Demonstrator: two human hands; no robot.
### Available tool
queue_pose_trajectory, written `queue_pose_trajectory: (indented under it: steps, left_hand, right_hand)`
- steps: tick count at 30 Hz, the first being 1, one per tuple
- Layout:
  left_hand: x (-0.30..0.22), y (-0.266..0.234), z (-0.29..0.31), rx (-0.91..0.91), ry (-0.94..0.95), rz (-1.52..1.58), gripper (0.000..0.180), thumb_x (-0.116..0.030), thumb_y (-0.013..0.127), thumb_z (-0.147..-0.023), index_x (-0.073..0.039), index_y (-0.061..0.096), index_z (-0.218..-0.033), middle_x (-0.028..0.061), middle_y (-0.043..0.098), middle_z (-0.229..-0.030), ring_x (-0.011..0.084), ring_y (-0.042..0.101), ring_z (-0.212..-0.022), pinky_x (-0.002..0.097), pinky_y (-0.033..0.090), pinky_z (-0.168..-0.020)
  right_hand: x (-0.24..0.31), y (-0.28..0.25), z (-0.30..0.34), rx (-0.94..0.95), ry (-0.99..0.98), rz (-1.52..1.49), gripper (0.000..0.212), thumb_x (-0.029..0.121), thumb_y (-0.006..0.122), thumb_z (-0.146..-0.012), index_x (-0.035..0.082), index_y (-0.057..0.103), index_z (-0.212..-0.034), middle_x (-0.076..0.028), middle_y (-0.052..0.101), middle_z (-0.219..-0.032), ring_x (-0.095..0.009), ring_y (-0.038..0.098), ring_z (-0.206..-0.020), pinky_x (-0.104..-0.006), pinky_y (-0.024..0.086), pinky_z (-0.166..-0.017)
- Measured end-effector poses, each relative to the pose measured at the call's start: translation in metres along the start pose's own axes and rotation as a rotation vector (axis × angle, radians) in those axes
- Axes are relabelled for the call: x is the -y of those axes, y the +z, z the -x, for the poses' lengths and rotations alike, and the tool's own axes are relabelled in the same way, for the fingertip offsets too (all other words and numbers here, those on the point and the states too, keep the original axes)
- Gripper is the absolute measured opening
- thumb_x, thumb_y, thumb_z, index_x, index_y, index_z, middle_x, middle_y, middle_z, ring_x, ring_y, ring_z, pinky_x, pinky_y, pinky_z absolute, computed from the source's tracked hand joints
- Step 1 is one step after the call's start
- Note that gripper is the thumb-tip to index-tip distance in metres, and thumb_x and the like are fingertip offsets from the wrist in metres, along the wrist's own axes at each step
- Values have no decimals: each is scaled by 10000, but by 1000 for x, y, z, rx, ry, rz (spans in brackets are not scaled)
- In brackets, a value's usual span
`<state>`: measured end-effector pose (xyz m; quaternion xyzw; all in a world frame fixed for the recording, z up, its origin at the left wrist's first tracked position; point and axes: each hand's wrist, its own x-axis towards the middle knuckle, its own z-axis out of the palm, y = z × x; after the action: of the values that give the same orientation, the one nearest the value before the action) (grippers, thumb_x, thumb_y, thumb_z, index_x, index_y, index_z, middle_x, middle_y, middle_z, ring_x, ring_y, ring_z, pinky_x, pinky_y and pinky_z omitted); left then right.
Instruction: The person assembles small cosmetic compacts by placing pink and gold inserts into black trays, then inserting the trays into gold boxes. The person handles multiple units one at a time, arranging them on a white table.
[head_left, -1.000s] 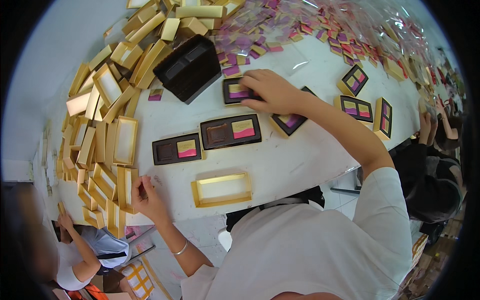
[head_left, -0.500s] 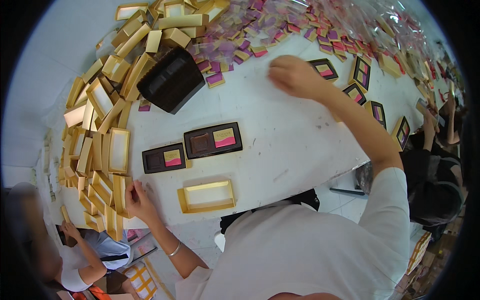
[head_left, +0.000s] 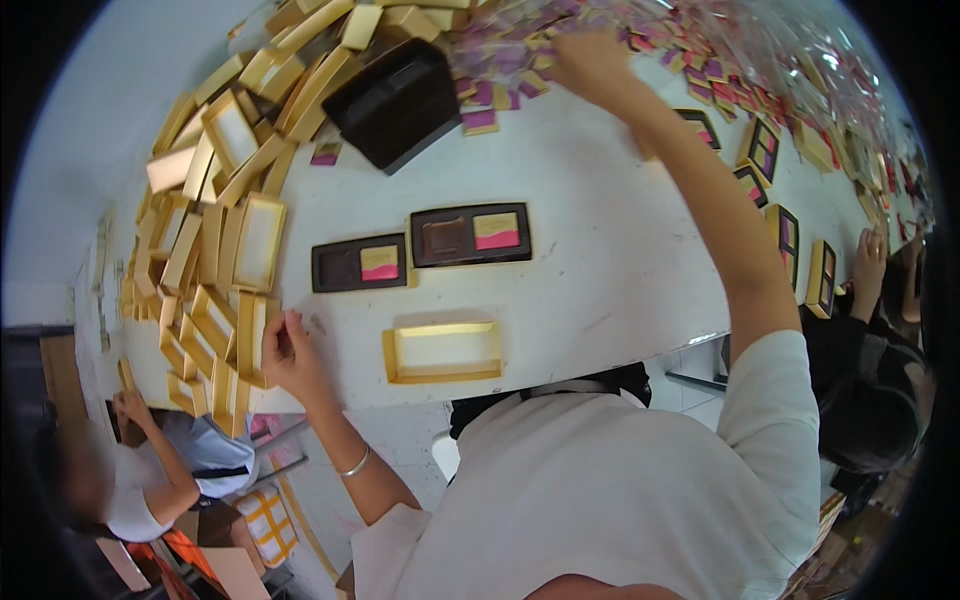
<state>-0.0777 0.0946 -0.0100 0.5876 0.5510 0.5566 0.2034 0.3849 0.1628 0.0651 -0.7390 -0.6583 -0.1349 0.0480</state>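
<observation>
My right hand (head_left: 592, 68) reaches far forward to the near edge of a heap of small purple, pink and gold wrapped squares (head_left: 500, 50); its fingertips are blurred and hard to make out. At the left, my left hand (head_left: 290, 358) is loosely curled beside an upended gold box (head_left: 252, 338), and nothing shows in its fingers. Between my arms lie a smaller dark two-compartment tray (head_left: 335, 266) and a larger dark tray (head_left: 440, 240), each with one pink-and-gold square in its right compartment. Nearer me is an open gold box (head_left: 443, 355) with a white inside.
Many gold boxes (head_left: 232, 135) are piled along the left. A black bin-like container (head_left: 400, 105) stands beyond the trays. Filled gold boxes (head_left: 786, 240) lie to the right of my right forearm. Clear plastic film covers the far right. Co-workers (head_left: 150, 470) are at both sides.
My right hand has moved forward to the heap of wrapped squares. The whole view has shifted, so the table things appear higher and further right. My left hand stays beside the gold box.
</observation>
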Motion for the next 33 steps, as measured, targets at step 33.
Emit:
queue_pose_trajectory:
  steps: [33]
  left_hand:
    - [-114, 21, -74, 1030, 35, -906, 687, -321, 755, -683, -119, 499, -1289, 161, 646, -776, 313, 632, -755, 402, 485, -677]
  right_hand:
    - [151, -17, 103, 228, -183, -1090, 87, 87, 676, -746, 111, 597, -773, -32, 556, -918, -230, 540, -909, -396, 362, -823]
